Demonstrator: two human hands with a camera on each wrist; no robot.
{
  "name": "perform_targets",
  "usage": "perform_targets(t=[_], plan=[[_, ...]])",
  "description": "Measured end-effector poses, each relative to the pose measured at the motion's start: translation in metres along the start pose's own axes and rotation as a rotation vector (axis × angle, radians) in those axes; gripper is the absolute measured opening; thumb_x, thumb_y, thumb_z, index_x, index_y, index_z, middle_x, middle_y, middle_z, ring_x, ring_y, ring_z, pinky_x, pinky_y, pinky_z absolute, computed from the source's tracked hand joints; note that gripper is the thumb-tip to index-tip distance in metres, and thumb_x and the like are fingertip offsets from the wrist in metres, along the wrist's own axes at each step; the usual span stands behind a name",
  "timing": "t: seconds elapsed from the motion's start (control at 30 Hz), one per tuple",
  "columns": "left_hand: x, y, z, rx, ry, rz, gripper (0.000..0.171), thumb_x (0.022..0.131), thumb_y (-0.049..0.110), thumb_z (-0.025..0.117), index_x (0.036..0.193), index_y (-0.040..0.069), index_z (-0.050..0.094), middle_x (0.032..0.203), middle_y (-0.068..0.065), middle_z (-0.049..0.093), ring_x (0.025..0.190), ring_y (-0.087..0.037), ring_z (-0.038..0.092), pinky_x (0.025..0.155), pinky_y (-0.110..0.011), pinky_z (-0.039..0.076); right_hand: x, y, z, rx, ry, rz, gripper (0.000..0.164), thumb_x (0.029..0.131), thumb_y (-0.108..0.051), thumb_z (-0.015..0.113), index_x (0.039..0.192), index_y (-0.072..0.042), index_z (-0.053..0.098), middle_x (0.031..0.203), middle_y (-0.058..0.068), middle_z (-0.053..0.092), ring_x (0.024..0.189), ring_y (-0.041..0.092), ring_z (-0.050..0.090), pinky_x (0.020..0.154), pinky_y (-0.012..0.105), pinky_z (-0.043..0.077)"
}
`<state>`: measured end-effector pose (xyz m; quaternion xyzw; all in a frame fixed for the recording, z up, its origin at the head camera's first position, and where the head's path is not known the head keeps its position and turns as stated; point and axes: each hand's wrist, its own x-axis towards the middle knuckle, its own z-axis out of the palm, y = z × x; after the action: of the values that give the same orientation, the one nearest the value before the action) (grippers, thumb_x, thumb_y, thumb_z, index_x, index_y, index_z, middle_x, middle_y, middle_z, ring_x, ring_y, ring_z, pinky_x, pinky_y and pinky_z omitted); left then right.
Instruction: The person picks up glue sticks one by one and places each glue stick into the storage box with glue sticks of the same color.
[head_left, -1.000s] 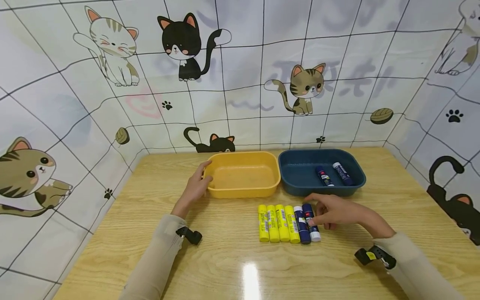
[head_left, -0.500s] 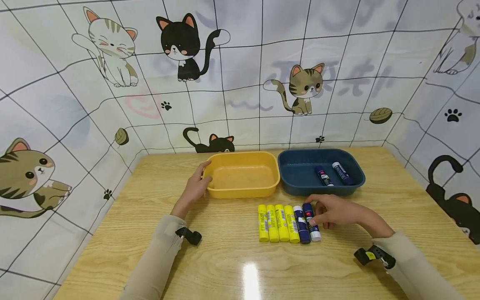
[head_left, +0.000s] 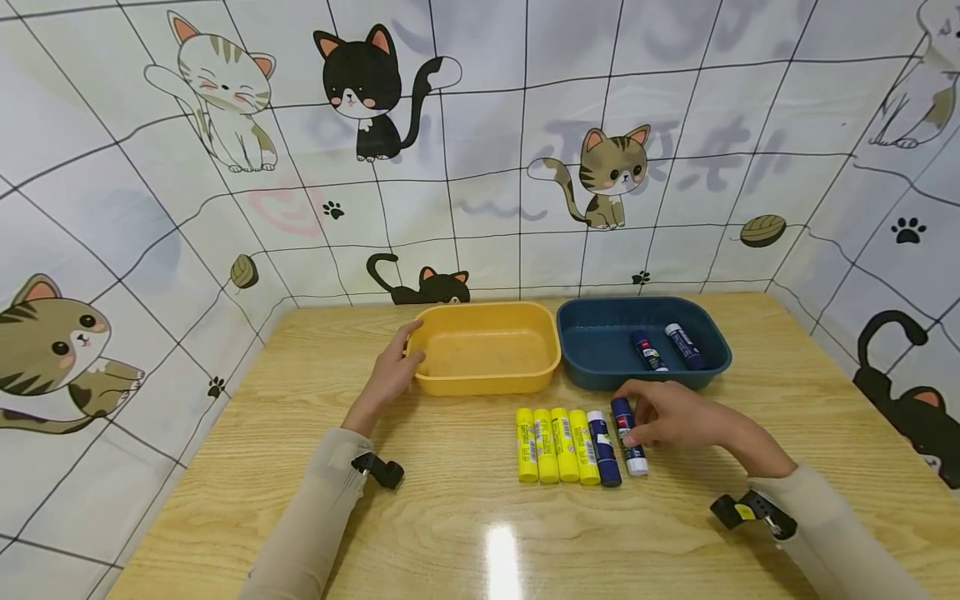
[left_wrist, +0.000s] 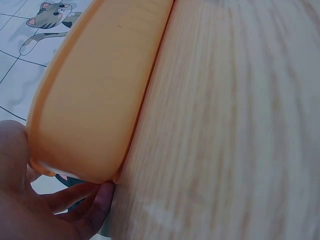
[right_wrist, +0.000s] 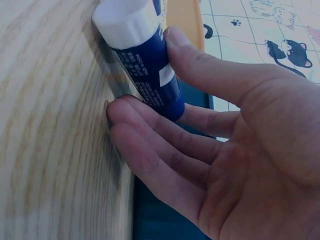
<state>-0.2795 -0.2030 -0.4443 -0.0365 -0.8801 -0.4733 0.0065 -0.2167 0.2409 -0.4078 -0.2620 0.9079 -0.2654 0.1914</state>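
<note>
My right hand [head_left: 678,417] pinches a dark blue glue stick [head_left: 622,415] with a white end, thumb on its near side. In the right wrist view the glue stick [right_wrist: 145,65] tilts beside the wood, the other fingers curled below it. A second blue glue stick [head_left: 605,450] lies just left, at the end of a row with several yellow glue sticks [head_left: 564,446]. At the far left, my left hand [head_left: 390,371] holds the end of a yellow plastic bin [head_left: 487,385]. Seen from the left wrist, fingertips [left_wrist: 106,192] touch the bin's lower edge.
A dark blue bin [head_left: 600,379] stands against the yellow one's right side, with two blue glue sticks [head_left: 684,346] inside. Both bins sit at the back of the wooden table [head_left: 435,517], before a cat-patterned wall covering [head_left: 487,167].
The pinched glue stick has shifted slightly right and away from me, leaving a gap to the row. My right hand moved with it; the left hand stays on the yellow bin.
</note>
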Motion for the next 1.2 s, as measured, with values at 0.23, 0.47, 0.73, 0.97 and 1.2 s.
perform_targets(t=[0.23, 0.47, 0.73, 0.97, 1.2], plan=[[0.0, 0.0, 0.0, 0.005, -0.001, -0.001, 0.055, 0.097, 0.022, 0.045, 0.149, 0.031, 0.032, 0.14, -0.015, 0.049, 0.113, -0.032, 0.057, 0.082, -0.037, 0.047, -0.001, -0.004, -0.003, -0.045, 0.039, 0.013, 0.06, 0.079, -0.036, 0.077, 0.126, -0.009, 0.052, 0.085, -0.003, 0.062, 0.072, 0.012, 0.054, 0.063, 0.025, 0.046], [0.0, 0.0, 0.0, 0.006, 0.005, 0.003, 0.055, 0.097, 0.022, 0.046, 0.149, 0.032, 0.032, 0.14, -0.014, 0.049, 0.11, -0.031, 0.056, 0.074, -0.033, 0.047, -0.003, -0.01, -0.003, -0.034, 0.078, 0.002, 0.059, 0.075, -0.031, 0.081, 0.121, -0.011, 0.051, 0.093, -0.001, 0.066, 0.081, 0.01, 0.061, 0.068, 0.025, 0.05], [-0.001, 0.001, 0.0, -0.009, -0.003, 0.004, 0.055, 0.097, 0.022, 0.045, 0.149, 0.031, 0.032, 0.138, -0.016, 0.05, 0.103, -0.032, 0.057, 0.065, -0.031, 0.047, -0.005, -0.013, -0.003, 0.013, 0.078, -0.006, 0.06, 0.074, -0.031, 0.082, 0.117, -0.011, 0.045, 0.09, 0.001, 0.064, 0.08, 0.012, 0.063, 0.067, 0.025, 0.05], [-0.001, 0.001, 0.0, 0.004, 0.003, 0.011, 0.055, 0.097, 0.021, 0.046, 0.149, 0.03, 0.032, 0.139, -0.015, 0.049, 0.109, -0.032, 0.056, 0.074, -0.032, 0.047, -0.007, -0.016, -0.004, 0.03, 0.078, -0.01, 0.06, 0.075, -0.029, 0.081, 0.118, -0.011, 0.043, 0.094, 0.004, 0.063, 0.08, 0.012, 0.063, 0.065, 0.026, 0.051], [0.0, 0.0, 0.0, 0.0, 0.001, 0.009, 0.055, 0.097, 0.021, 0.046, 0.15, 0.03, 0.032, 0.135, -0.016, 0.052, 0.109, -0.031, 0.057, 0.076, -0.034, 0.048, -0.008, -0.021, -0.007, -0.001, 0.137, -0.016, 0.06, 0.077, -0.027, 0.08, 0.124, -0.011, 0.044, 0.095, 0.003, 0.062, 0.079, 0.011, 0.062, 0.067, 0.026, 0.051]])
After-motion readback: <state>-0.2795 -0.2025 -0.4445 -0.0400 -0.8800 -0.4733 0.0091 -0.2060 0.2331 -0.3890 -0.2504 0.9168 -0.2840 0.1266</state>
